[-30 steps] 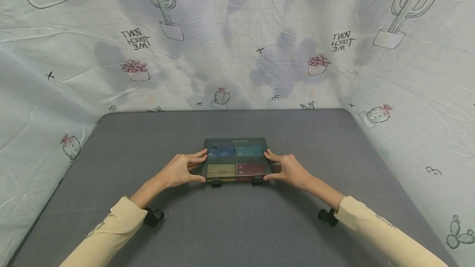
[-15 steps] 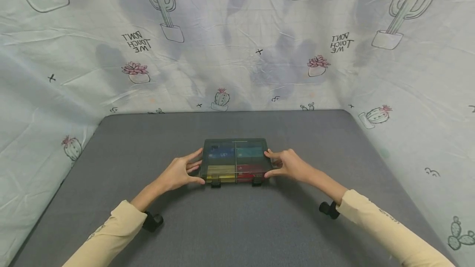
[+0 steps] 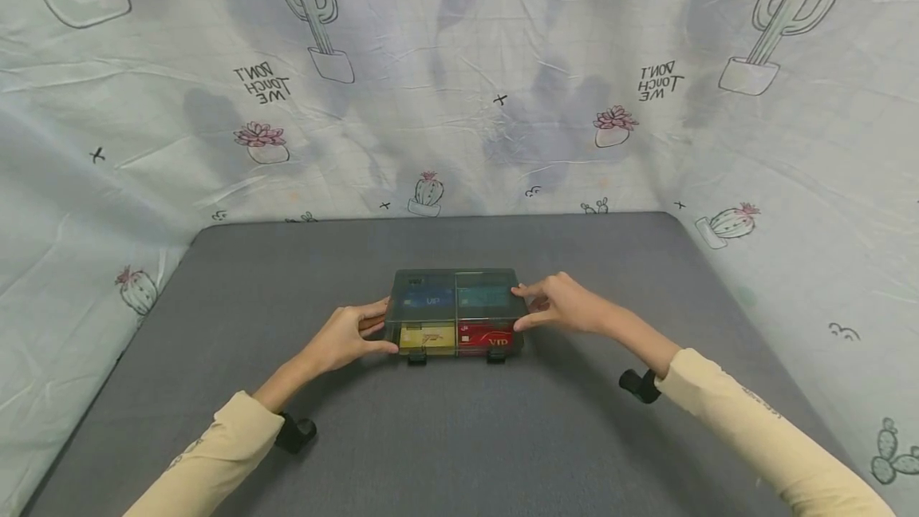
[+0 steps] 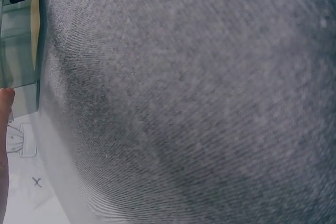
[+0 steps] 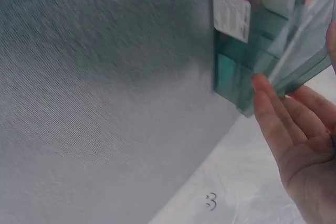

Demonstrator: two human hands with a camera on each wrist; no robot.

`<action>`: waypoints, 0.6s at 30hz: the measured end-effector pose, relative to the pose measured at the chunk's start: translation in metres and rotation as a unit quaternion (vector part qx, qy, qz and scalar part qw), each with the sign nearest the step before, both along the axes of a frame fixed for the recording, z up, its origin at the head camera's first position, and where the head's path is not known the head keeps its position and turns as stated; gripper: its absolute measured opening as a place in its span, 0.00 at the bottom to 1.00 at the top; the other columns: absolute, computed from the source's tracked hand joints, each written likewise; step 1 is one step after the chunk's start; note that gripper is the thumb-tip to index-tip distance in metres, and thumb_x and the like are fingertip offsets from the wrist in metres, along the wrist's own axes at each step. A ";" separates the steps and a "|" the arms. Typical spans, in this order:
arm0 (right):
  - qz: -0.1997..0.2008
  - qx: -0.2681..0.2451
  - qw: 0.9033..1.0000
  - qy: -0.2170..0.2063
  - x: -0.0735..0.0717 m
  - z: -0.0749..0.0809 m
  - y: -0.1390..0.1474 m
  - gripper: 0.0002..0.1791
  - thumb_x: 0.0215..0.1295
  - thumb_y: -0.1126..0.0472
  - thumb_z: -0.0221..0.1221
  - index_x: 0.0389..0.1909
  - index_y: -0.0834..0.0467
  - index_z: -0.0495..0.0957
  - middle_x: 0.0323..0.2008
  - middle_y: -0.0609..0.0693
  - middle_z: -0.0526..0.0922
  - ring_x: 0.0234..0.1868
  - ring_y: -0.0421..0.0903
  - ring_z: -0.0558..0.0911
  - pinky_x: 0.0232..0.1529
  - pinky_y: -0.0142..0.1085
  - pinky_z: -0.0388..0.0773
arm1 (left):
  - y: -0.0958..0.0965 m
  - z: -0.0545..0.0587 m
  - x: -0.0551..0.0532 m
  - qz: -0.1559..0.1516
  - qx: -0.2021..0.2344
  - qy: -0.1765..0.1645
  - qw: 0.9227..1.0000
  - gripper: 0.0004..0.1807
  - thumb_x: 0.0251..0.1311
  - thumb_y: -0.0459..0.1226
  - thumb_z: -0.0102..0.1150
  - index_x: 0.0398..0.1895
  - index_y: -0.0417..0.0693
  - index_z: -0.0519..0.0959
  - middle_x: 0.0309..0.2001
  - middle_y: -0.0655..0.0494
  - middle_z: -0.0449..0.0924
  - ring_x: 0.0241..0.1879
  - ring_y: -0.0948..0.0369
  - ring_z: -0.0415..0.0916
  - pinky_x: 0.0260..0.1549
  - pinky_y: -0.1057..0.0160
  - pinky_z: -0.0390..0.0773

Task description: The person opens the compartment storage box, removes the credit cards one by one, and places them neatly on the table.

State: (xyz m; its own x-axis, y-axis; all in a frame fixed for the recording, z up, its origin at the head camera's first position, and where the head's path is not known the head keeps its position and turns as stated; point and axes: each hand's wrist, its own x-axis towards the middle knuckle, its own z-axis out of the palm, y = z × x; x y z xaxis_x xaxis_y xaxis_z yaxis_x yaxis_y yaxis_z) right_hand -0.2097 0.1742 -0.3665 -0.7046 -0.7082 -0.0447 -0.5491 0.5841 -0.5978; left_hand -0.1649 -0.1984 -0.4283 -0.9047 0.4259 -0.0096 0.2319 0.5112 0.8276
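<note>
A translucent dark-green plastic storage box [image 3: 402, 341] stands on the grey table, its hinged lid [image 3: 491, 282] tilted up at the front. Two black latches [image 3: 416, 357] hang along the front edge. Inside, a yellow card [image 3: 424, 337] and a red card [image 3: 483, 337] marked VIP show below the lid; blue and teal cards appear through it. My left hand [image 3: 346, 335] grips the box's left side, thumb at the front corner. Thumb and fingers of my right hand [image 3: 570, 305] pinch the lid's right edge. In the left wrist view, only the box's end and a digit show.
Behind the grey table [image 3: 459, 437] hangs a white cloth [image 3: 459, 62] printed with cacti, which also covers both sides. Black wrist mounts [image 3: 296, 431] protrude below both forearms, over the table.
The lid's front edge has risen, uncovering the yellow and red cards. My right hand has moved up with it, while the left hand stays at the box's left side.
</note>
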 end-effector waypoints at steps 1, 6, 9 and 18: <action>0.004 0.001 1.000 0.001 -0.002 0.002 0.000 0.38 0.57 0.46 0.66 0.59 0.70 0.73 0.56 0.67 0.75 0.43 0.50 0.85 0.42 0.38 0.84 | 0.000 0.000 0.000 0.002 -0.004 0.003 1.000 0.43 0.49 0.38 0.73 0.66 0.27 0.63 0.67 0.31 0.59 0.60 0.43 0.69 0.52 0.65 0.77; 0.006 -0.004 1.000 -0.002 -0.009 0.011 0.003 0.35 0.59 0.45 0.64 0.58 0.68 0.75 0.54 0.64 0.78 0.46 0.50 0.84 0.44 0.39 0.84 | -0.002 -0.001 0.001 0.002 -0.018 0.013 1.000 0.38 0.51 0.39 0.71 0.62 0.26 0.69 0.67 0.28 0.58 0.59 0.43 0.71 0.52 0.64 0.78; -0.010 -0.020 1.000 -0.005 -0.014 0.014 0.005 0.31 0.62 0.47 0.62 0.58 0.64 0.76 0.53 0.61 0.80 0.44 0.50 0.85 0.43 0.40 0.84 | -0.003 -0.002 0.000 -0.011 -0.013 0.030 0.999 0.37 0.51 0.39 0.71 0.62 0.28 0.69 0.68 0.31 0.57 0.59 0.45 0.71 0.52 0.64 0.78; -0.099 -0.101 0.990 0.022 -0.037 0.016 -0.004 0.23 0.75 0.53 0.50 0.54 0.69 0.77 0.38 0.60 0.85 0.35 0.50 0.86 0.40 0.43 0.85 | -0.004 -0.002 -0.002 -0.034 0.022 0.035 0.999 0.40 0.50 0.34 0.71 0.66 0.31 0.65 0.70 0.39 0.58 0.63 0.47 0.67 0.54 0.66 0.75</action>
State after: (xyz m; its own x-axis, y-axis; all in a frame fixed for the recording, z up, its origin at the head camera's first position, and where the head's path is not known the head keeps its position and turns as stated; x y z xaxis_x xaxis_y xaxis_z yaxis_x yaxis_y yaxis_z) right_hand -0.2465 0.1701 -0.3508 -0.8283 -0.5479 0.1175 -0.4642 0.5534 -0.6916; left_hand -0.1670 -0.2021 -0.4302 -0.8716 0.4848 0.0725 0.3224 0.4556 0.8298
